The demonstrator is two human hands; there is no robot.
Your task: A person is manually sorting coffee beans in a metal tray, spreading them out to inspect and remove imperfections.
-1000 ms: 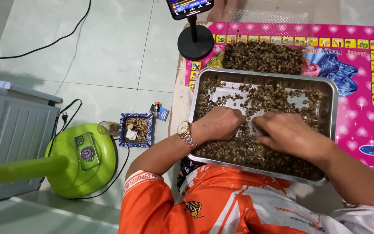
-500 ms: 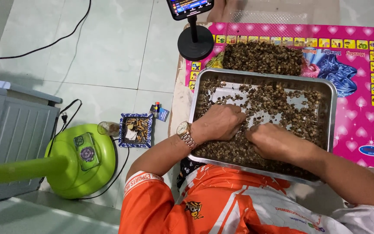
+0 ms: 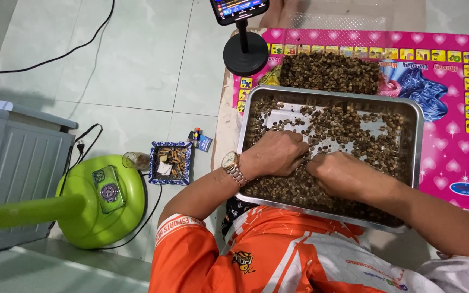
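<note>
Both hands work low inside a steel tray [image 3: 416, 116] of small brown beans [image 3: 343, 127] on a pink mat [image 3: 451, 146], knuckles nearly touching. Left hand [image 3: 276, 153] curls loosely, fingertips in the beans; right hand [image 3: 338, 172] is half-closed, and whether it pinches any cannot be told. Another heap [image 3: 329, 70] lies behind the tray.

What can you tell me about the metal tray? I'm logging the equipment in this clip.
The metal tray is a shallow rectangular pan of shiny steel with rounded corners and a rolled rim. It lies flat on a pink play mat, partly covered with small brown seeds, bare metal showing between them. The left hand and right hand rest inside it.
</note>
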